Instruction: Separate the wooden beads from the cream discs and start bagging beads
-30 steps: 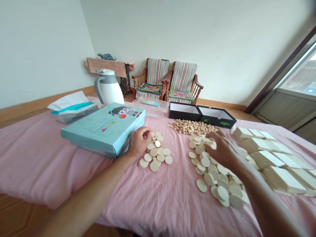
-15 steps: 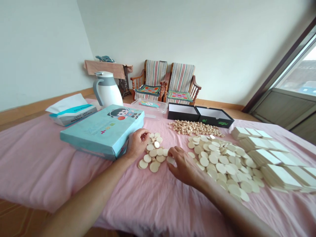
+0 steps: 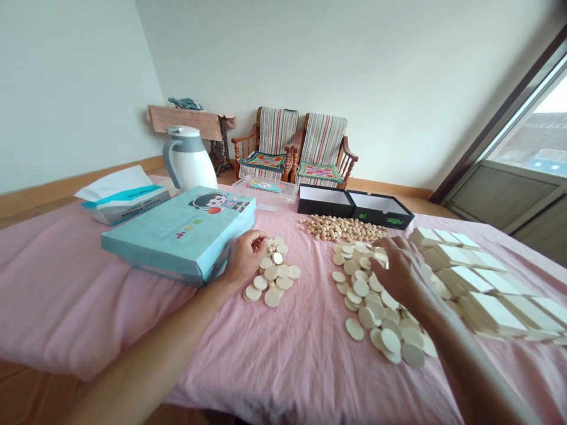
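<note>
My left hand (image 3: 246, 255) rests on the cloth by the blue box, thumb and fingers curled into a pinch; whatever lies between them is hidden. Just beside it spreads a small group of round wooden discs (image 3: 271, 273) with a few little wooden beads among them. Over the far side of a larger heap of pale wooden discs (image 3: 374, 310) is my right hand (image 3: 402, 268). Its thumb stands apart from the bent fingers, with discs showing in the gap. Several small wooden beads (image 3: 341, 228) lie in a pile behind that heap.
Stacks of pale rectangular wooden pieces (image 3: 498, 313) stand at the right. A blue box (image 3: 177, 233), tissue pack (image 3: 126, 198) and white jug (image 3: 192, 162) occupy the left. Behind the beads are open black boxes (image 3: 325, 203) and a clear plastic tray (image 3: 287, 192).
My right hand has moved right, from the small disc group to the large heap. Discs at the heap's near edge have shifted. My left hand stays by the box.
</note>
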The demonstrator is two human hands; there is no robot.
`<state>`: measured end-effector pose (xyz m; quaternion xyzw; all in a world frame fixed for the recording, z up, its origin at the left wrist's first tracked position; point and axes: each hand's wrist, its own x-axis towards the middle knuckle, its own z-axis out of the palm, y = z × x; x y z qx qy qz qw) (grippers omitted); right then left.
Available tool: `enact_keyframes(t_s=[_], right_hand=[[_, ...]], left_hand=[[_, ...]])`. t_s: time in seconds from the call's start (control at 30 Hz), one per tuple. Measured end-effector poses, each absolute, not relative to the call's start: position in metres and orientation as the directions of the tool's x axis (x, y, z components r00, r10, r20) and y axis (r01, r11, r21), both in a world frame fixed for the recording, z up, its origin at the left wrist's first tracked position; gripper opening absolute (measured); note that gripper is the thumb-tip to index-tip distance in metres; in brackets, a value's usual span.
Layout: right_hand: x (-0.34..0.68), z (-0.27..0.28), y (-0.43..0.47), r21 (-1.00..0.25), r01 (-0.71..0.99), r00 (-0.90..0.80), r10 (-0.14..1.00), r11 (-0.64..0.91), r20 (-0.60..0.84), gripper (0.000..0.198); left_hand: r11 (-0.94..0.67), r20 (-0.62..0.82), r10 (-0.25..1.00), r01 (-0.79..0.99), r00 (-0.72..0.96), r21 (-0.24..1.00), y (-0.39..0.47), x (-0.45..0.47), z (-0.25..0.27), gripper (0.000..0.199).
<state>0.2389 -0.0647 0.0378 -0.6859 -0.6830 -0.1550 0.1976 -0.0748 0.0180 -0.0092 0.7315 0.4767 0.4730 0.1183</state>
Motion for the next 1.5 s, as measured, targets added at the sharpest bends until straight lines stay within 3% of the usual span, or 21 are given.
enact_keyframes(t_s=[0.1, 0.23, 0.43, 0.63, 0.73, 0.87, 1.03, 1.13, 1.23, 1.33, 1.5], right_hand=[[0.198, 0.036, -0.059, -0.235, 0.939, -0.145, 0.908, 0.251, 0.393, 0.016], [0.144, 0.026, -0.049, -0.295, 0.861, -0.34, 0.901, 0.413, 0.27, 0.022], [0.11, 0.007, -0.037, -0.275, 0.849, -0.408, 0.89, 0.452, 0.203, 0.021], [0.118, 0.004, -0.042, -0.288, 0.842, -0.385, 0.882, 0.456, 0.271, 0.02], [0.141, 0.011, -0.047, -0.27, 0.869, -0.321, 0.887, 0.415, 0.331, 0.018], [0.192, 0.02, -0.052, -0.217, 0.944, -0.148, 0.905, 0.249, 0.398, 0.015], [0.253, 0.025, -0.06, -0.083, 0.996, 0.026, 0.9, 0.011, 0.436, 0.021], [0.259, 0.028, -0.062, -0.047, 0.998, 0.063, 0.872, -0.046, 0.485, 0.027], [0.233, 0.031, -0.059, -0.148, 0.986, 0.0, 0.882, 0.079, 0.472, 0.024], [0.19, 0.029, -0.053, -0.259, 0.922, -0.177, 0.907, 0.289, 0.382, 0.018], [0.13, 0.016, -0.042, -0.274, 0.855, -0.39, 0.894, 0.441, 0.22, 0.023]], left_hand=[[-0.518, 0.576, 0.811, 0.583, 0.101, 0.626, 0.018, -0.076, -0.01, 0.015], [-0.519, 0.582, 0.808, 0.578, 0.092, 0.63, 0.017, -0.078, -0.009, 0.014], [-0.518, 0.591, 0.803, 0.579, 0.076, 0.63, 0.015, -0.08, -0.006, 0.014], [-0.526, 0.598, 0.797, 0.584, 0.084, 0.618, 0.014, -0.079, -0.004, 0.013], [-0.515, 0.597, 0.798, 0.602, 0.076, 0.611, 0.014, -0.079, -0.004, 0.013], [-0.518, 0.602, 0.795, 0.599, 0.075, 0.611, 0.015, -0.078, -0.006, 0.013], [-0.518, 0.584, 0.806, 0.594, 0.097, 0.616, 0.017, -0.076, -0.009, 0.013], [-0.518, 0.584, 0.806, 0.586, 0.091, 0.623, 0.018, -0.076, -0.01, 0.013], [-0.519, 0.58, 0.809, 0.581, 0.097, 0.627, 0.018, -0.075, -0.01, 0.013], [-0.521, 0.575, 0.811, 0.58, 0.107, 0.626, 0.017, -0.076, -0.009, 0.014], [-0.523, 0.594, 0.801, 0.577, 0.08, 0.628, 0.016, -0.08, -0.008, 0.013]])
